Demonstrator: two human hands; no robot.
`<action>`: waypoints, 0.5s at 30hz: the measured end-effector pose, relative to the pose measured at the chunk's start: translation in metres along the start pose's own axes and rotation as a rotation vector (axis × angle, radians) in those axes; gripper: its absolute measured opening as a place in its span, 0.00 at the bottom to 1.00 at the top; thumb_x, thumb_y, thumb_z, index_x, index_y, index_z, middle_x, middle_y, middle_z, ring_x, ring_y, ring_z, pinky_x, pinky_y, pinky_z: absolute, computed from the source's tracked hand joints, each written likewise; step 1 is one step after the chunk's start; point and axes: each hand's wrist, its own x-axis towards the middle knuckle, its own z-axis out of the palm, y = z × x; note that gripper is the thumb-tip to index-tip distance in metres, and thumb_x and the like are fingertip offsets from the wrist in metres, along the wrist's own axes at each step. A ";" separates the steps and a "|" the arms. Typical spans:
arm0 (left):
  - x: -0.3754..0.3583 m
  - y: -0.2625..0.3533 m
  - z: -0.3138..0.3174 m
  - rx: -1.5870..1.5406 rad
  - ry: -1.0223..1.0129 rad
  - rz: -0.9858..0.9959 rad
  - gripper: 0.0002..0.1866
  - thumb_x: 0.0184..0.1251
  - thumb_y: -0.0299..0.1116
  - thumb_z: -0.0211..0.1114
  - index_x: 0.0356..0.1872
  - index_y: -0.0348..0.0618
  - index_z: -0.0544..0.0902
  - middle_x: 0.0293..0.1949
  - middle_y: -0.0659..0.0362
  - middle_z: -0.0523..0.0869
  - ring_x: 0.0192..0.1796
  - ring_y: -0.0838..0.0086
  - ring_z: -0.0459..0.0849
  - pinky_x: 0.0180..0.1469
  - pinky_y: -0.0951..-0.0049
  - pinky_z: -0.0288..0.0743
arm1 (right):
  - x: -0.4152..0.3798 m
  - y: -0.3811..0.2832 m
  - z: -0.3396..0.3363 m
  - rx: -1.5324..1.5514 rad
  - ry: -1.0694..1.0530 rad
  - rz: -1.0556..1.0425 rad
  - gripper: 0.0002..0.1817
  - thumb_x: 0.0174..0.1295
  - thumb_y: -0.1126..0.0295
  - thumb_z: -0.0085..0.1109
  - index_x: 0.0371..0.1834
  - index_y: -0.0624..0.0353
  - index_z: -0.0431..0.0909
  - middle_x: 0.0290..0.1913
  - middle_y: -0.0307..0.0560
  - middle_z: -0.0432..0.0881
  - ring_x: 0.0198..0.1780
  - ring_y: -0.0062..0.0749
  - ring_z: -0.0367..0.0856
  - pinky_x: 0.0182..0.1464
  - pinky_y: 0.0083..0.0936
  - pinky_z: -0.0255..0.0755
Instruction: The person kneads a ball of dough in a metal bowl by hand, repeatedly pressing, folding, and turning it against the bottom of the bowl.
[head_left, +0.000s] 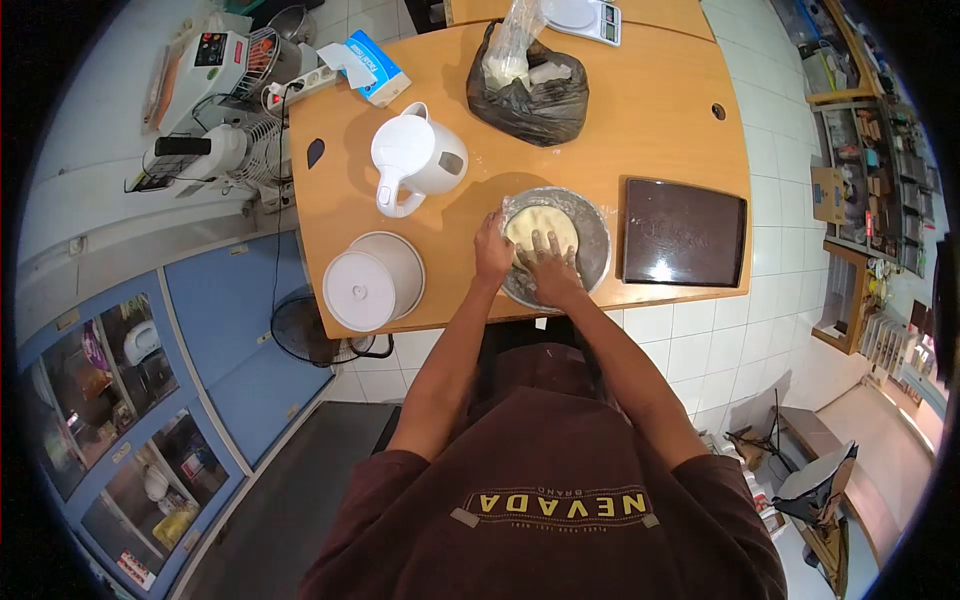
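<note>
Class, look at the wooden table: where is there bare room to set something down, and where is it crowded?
Bare patches on the table: right of the black bag, above the dark tray; also between the white jug and the bag. Crowded: the near edge, where lidded white container, metal bowl with dough, both hands and tray sit.

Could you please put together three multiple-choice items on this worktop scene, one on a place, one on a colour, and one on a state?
1. Where does the white jug stand relative to the metal bowl?
A. to its left in the picture
B. inside it
C. to its right in the picture

2. What colour is the bag?
A. red
B. black
C. blue

3. What is the right hand doing?
A. hanging off the table
B. gripping the jug
C. pressing flat on the dough

Answers: 1 A, the jug sits left of the bowl. 2 B, the plastic is black. 3 C, spread fingers lie on the dough.
</note>
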 end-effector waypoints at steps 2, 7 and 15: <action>-0.003 -0.001 0.002 0.000 0.013 -0.001 0.34 0.48 0.13 0.61 0.65 0.32 0.75 0.55 0.36 0.81 0.57 0.39 0.80 0.60 0.50 0.74 | 0.009 0.010 0.004 0.044 -0.042 -0.026 0.43 0.65 0.59 0.60 0.83 0.30 0.52 0.86 0.49 0.41 0.85 0.58 0.38 0.76 0.73 0.46; -0.008 -0.005 0.007 0.036 0.042 -0.048 0.36 0.48 0.12 0.61 0.66 0.33 0.75 0.56 0.37 0.81 0.58 0.40 0.80 0.62 0.52 0.74 | 0.012 0.037 -0.018 0.408 -0.196 -0.054 0.39 0.65 0.60 0.60 0.81 0.46 0.58 0.84 0.56 0.45 0.84 0.62 0.41 0.76 0.68 0.52; -0.011 0.006 0.005 0.003 0.042 -0.127 0.35 0.48 0.12 0.60 0.65 0.32 0.75 0.55 0.35 0.81 0.59 0.38 0.78 0.63 0.51 0.73 | -0.015 0.024 0.025 0.204 0.198 0.064 0.49 0.61 0.55 0.64 0.83 0.53 0.49 0.83 0.70 0.33 0.84 0.63 0.39 0.77 0.62 0.51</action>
